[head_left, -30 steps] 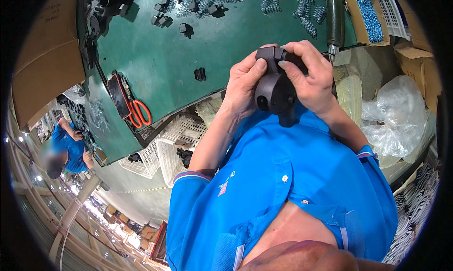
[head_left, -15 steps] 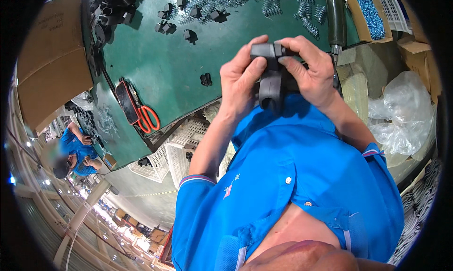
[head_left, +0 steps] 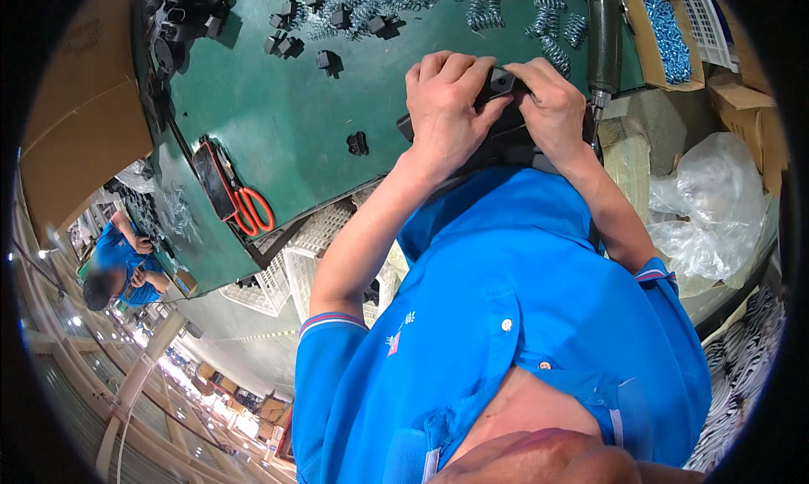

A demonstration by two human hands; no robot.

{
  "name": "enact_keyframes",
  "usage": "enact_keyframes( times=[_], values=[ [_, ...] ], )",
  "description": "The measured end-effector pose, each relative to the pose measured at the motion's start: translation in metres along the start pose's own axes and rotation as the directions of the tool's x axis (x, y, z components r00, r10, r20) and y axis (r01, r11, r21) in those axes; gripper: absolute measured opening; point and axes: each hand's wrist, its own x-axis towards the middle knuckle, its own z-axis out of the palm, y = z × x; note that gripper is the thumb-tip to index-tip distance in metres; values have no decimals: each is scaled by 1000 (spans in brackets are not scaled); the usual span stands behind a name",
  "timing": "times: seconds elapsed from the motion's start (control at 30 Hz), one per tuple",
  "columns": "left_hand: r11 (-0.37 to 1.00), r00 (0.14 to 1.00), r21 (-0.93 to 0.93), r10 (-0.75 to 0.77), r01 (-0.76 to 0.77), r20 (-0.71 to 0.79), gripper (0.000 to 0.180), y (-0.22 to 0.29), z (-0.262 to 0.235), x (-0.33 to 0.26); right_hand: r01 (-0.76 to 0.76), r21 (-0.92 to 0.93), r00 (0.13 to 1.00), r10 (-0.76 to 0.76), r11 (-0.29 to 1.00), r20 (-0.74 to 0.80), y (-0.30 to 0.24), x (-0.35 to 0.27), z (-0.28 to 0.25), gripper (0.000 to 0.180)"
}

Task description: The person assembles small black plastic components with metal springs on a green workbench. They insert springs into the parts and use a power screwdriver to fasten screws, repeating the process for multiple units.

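Observation:
Both hands meet over the near edge of the green table (head_left: 278, 104), closed on a black plastic part (head_left: 501, 83). My left hand (head_left: 447, 100) wraps over its left side, with the thumb pressed to the near face. My right hand (head_left: 552, 104) pinches the right end between thumb and fingers. More black plastic (head_left: 506, 142) shows beneath and between the hands, close to my blue shirt; I cannot tell whether it is the same piece. The fingers hide most of the part's shape.
Springs (head_left: 379, 3) and small black blocks (head_left: 329, 61) lie at the far side. A power screwdriver (head_left: 604, 45) hangs right, beside a box of blue screws (head_left: 667, 41). Orange-handled scissors (head_left: 253, 212) and a phone (head_left: 215, 180) lie left. A co-worker (head_left: 126, 256) sits far left.
The black part has been turned over and moved slightly, its curved arm no longer pointing at me. My left hand has shifted from a fingertip pinch to a grip over the top.

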Motion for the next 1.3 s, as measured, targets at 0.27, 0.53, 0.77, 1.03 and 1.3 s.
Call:
enact_keyframes(
  times=[0.27, 0.53, 0.77, 1.03, 1.3],
  values=[
    [998, 980, 33, -62, 57, 191, 41, 2, -7, 9, -7, 38, 1000, 6, 999, 20, 3, -1, 0, 31],
    [994, 996, 59, 92, -92, 6, 44, -2, 11, 7, 14, -32, 1000, -14, 999, 3, 3, 1, 1, 31],
    [988, 983, 122, 77, -99, 168, 45, -1, 4, 12, 51, -52, 997, -48, 997, 58, 10, 0, -1, 30],
    [915, 960, 396, -34, -82, 278, 39, 22, 6, 15, -294, -306, 954, 298, 906, -33, 19, 24, -97, 59],
    [880, 939, 453, -28, -139, 342, 31, 23, 8, 20, -409, -407, 911, 345, 817, -225, 11, 59, -81, 70]
  ],
)
